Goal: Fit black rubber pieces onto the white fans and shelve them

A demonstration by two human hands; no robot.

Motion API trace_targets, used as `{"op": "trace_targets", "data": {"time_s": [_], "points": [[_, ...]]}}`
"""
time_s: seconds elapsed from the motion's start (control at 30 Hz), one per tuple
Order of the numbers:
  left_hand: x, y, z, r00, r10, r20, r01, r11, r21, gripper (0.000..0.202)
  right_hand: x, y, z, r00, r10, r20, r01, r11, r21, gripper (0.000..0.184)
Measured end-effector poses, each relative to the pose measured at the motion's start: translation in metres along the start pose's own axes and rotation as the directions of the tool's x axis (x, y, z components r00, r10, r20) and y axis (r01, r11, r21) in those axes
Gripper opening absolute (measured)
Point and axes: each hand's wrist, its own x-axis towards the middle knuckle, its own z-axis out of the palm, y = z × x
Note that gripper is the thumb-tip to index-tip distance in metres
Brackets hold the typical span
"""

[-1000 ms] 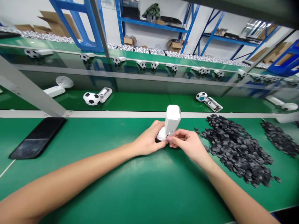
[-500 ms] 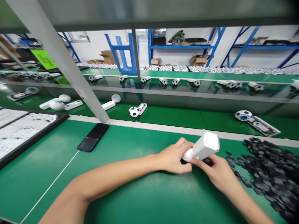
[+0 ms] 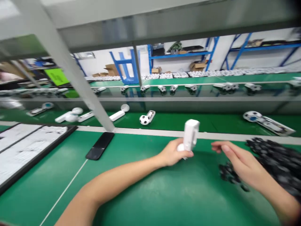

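My left hand (image 3: 172, 153) is closed round the round head end of a white handheld fan (image 3: 190, 135), whose handle stands up and away from me. My right hand (image 3: 237, 160) hovers just to the right of the fan, apart from it, with fingers loosely stretched and nothing in them. Below and right of that hand lies a heap of small black pieces (image 3: 275, 160) on the green table (image 3: 150, 194). The frame is blurred by motion.
A black phone (image 3: 100, 145) lies left of my hands. A black-framed tray of white sheets (image 3: 25, 150) is at the far left. A grey slanted post (image 3: 77, 88) rises from the table edge. Beyond, a green conveyor (image 3: 211, 121) carries football-patterned fans (image 3: 146, 118) and white fans.
My right hand has let go of the fan and drawn back to the right. My left hand has tipped the fan's handle more upright. The view has swung further left.
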Motion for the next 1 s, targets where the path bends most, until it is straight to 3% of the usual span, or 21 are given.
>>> {"op": "trace_targets", "data": {"time_s": [0.1, 0.23, 0.33, 0.5, 0.63, 0.7, 0.73, 0.77, 0.83, 0.93, 1.0], "points": [[0.01, 0.0, -0.012, 0.992, -0.074, -0.105, 0.093, 0.977, 0.193, 0.049, 0.005, 0.008, -0.033, 0.997, 0.058, -0.042, -0.065, 0.983, -0.174, 0.039], [0.032, -0.001, -0.034, 0.98, -0.114, -0.165, 0.16, 0.939, 0.303, 0.05, 0.002, 0.017, -0.056, 0.976, 0.171, 0.136, -0.127, 0.95, -0.284, 0.03], [0.055, 0.0, -0.051, 0.963, -0.099, -0.249, 0.207, 0.863, 0.46, 0.05, -0.002, 0.016, -0.057, 0.955, 0.178, 0.236, -0.127, 0.968, -0.218, 0.02], [0.106, 0.004, -0.071, 0.926, -0.032, -0.375, 0.305, 0.648, 0.698, 0.06, -0.007, 0.013, -0.044, 0.902, 0.156, 0.403, -0.105, 0.984, -0.145, 0.015], [0.128, 0.009, -0.056, 0.917, 0.061, -0.394, 0.299, 0.546, 0.783, 0.062, -0.007, 0.019, -0.035, 0.906, 0.163, 0.391, -0.099, 0.979, -0.178, 0.024], [0.12, 0.013, -0.031, 0.935, 0.189, -0.301, 0.162, 0.528, 0.834, 0.058, -0.007, 0.022, -0.031, 0.907, 0.169, 0.387, -0.098, 0.976, -0.196, 0.023], [0.111, 0.015, -0.015, 0.942, 0.281, -0.184, 0.015, 0.513, 0.858, 0.05, -0.007, 0.022, -0.03, 0.906, 0.172, 0.387, -0.1, 0.975, -0.199, 0.022], [0.099, 0.015, 0.003, 0.935, 0.355, -0.004, -0.19, 0.509, 0.84, 0.04, -0.007, 0.023, -0.029, 0.904, 0.175, 0.391, -0.103, 0.975, -0.198, 0.02], [0.072, 0.014, 0.037, 0.853, 0.377, 0.361, -0.516, 0.5, 0.696, 0.028, -0.006, 0.022, -0.027, 0.898, 0.174, 0.403, -0.104, 0.976, -0.19, 0.016], [0.039, 0.009, 0.074, 0.748, 0.345, 0.567, -0.658, 0.498, 0.565, 0.039, -0.005, 0.021, -0.026, 0.913, 0.146, 0.381, -0.066, 0.974, -0.216, 0.01], [0.03, 0.005, 0.084, 0.723, 0.343, 0.6, -0.683, 0.482, 0.549, 0.043, -0.004, 0.019, -0.026, 0.929, 0.118, 0.351, -0.021, 0.963, -0.269, 0.009]]}}
